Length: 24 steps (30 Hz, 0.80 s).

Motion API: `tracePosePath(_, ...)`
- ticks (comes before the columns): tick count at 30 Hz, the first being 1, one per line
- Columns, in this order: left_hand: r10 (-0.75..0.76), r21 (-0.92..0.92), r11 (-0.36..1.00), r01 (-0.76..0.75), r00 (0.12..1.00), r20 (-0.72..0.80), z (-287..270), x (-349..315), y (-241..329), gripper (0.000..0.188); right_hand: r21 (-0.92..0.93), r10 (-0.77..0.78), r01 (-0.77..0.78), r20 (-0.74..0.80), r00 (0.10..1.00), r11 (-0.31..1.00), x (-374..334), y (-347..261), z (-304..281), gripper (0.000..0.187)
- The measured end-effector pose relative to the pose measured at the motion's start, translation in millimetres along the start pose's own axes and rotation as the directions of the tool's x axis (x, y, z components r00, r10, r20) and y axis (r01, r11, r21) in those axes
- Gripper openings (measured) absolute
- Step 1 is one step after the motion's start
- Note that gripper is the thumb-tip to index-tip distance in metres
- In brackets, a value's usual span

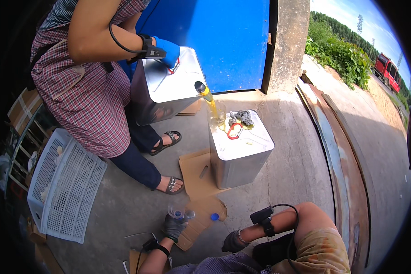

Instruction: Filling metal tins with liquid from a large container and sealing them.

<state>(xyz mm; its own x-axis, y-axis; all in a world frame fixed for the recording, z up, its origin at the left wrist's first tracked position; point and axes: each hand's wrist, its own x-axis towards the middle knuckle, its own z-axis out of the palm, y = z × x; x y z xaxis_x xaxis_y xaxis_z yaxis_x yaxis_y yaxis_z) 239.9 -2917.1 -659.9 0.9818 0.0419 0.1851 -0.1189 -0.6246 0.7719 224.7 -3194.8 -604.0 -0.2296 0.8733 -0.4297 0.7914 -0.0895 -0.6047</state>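
My left hand [174,227], in a grey glove, closes around a clear plastic container [175,212] with a spot of blue in it. A smaller clear piece [190,214] shows beside its fingers. My right hand [235,241], also gloved, is curled near my knee, its palm hidden. Ahead, a co-worker's blue-gloved hand [170,51] grips the red handle of a tilted metal tin [185,73]. Yellow liquid [211,104] runs from its black spout [201,87] toward a clear vessel [218,114] at the edge of a second metal tin [242,148].
Grey crumpled material [245,118] and a red handle [234,131] are on the standing tin's top. Flat cardboard [198,228] bears a blue cap [214,217]. A light-blue perforated crate [73,192] stands left. Long boards [347,160] line the right side.
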Motion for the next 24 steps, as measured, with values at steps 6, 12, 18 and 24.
tracePosePath(6,-0.045,0.050,0.998,0.040,0.994,0.104,6.2,-0.4,-23.0,0.045,-0.007,0.041,-0.041,0.085,0.995,0.999,-1.6,-5.5,-6.3,0.025)
tracePosePath(12,0.003,0.041,0.999,-0.007,0.996,0.089,1.3,0.2,-13.1,0.045,-0.007,0.038,-0.037,0.058,0.998,0.999,1.1,-3.9,-3.9,0.027)
tracePosePath(18,-0.017,0.006,1.000,0.017,1.000,-0.007,-6.7,-0.5,17.8,0.044,-0.006,0.023,-0.023,0.017,1.000,1.000,4.2,1.7,4.3,0.028)
tracePosePath(24,-0.035,0.106,0.994,0.037,0.999,-0.019,-9.5,-0.3,25.4,0.045,-0.023,0.063,-0.061,0.088,0.994,0.998,2.7,-3.7,-4.1,0.031)
